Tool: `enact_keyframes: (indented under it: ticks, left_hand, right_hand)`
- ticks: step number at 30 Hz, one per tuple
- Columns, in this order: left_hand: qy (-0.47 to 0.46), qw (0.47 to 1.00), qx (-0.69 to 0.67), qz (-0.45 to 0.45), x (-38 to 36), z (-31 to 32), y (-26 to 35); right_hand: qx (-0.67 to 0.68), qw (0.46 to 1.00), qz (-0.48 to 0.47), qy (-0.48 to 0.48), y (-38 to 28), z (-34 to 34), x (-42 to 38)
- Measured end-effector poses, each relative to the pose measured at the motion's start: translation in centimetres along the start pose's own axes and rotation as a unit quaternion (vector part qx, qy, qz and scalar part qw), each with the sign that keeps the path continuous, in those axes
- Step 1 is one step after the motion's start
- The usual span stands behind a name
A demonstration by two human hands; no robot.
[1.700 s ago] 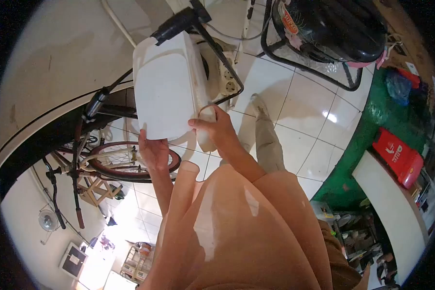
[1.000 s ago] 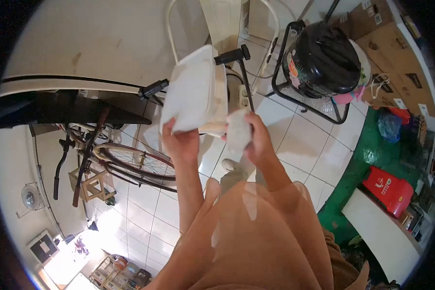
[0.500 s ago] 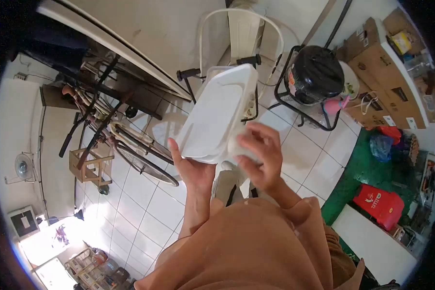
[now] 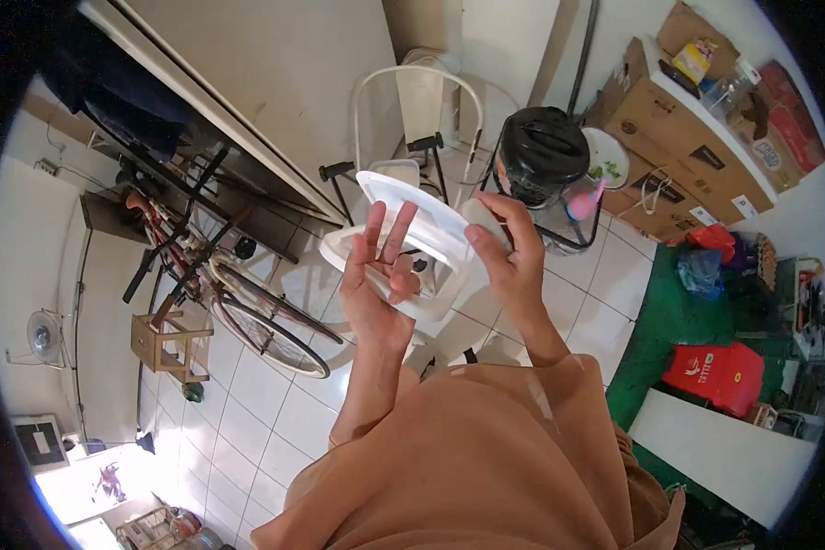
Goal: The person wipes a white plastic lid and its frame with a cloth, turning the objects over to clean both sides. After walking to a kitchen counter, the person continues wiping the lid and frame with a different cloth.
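Note:
A white plastic piece (image 4: 422, 203) with a rim and an opening is tilted in front of my body. My left hand (image 4: 379, 298) is at its left part, palm up, with fingers spread and some crossing in front of the opening; whether it bears any weight cannot be told. Fingers and thumb of my right hand (image 4: 515, 249) are closed round a small pale, rounded object (image 4: 486, 220) against the right end of the white piece. What this pale object is made of is unclear.
Beyond the hands stands a metal frame with black grips (image 4: 336, 170). A black lidded container (image 4: 543, 147) is at the right, near cardboard boxes (image 4: 674, 119). Bicycles (image 4: 270, 321) and a wooden stool (image 4: 170, 341) are at the left. A red item (image 4: 717, 376) lies at the right.
The white piece has turned from its broad flat face to a tilted, edge-on pose. My left fingers have come up in front of it. My right hand has moved slightly up and right.

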State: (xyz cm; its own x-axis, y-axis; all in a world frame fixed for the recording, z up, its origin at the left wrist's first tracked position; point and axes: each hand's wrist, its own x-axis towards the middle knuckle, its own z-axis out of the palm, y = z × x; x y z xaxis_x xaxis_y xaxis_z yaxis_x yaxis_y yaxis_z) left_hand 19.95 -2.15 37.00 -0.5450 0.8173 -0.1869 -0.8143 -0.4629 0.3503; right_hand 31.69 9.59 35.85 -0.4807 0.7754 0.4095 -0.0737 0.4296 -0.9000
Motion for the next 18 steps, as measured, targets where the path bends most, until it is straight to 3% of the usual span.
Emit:
enact_keyframes:
  ticks: [2,4,6,8,10,11,16,18]
  left_hand:
    - [-0.008,0.999,0.023,0.026,-0.6,1.1,-1.3]
    - [-0.006,0.999,0.021,0.027,-1.1,2.9,-2.8]
    - [-0.065,0.995,0.080,0.008,-1.8,4.1,-4.4]
    - [-0.089,0.994,0.069,-0.002,-2.5,4.3,-6.4]
    - [-0.019,0.995,0.099,0.001,-3.8,4.9,-8.5]
    - [-0.101,0.991,0.083,-0.018,-3.9,2.9,-9.0]
    - [-0.108,0.964,0.238,-0.047,-6.1,0.5,-10.1]
    - [-0.055,0.949,0.304,-0.056,-5.9,-2.4,-9.1]
  right_hand:
    - [-0.018,1.000,-0.009,0.002,-1.1,-1.8,-0.2]
    - [-0.159,0.982,-0.105,-0.010,-2.1,-3.9,-0.6]
    - [-0.192,0.973,-0.128,-0.002,-0.9,-6.6,-0.4]
    - [-0.158,0.986,-0.028,0.042,0.0,-9.8,0.5]
    - [-0.076,0.989,0.027,0.126,-0.2,-12.7,1.7]
    - [-0.053,0.987,0.042,0.144,0.8,-14.5,2.3]
    - [0.034,0.986,0.076,0.145,-1.1,-20.3,3.6]
    - [0.015,0.987,0.066,0.146,-1.1,-21.7,4.1]
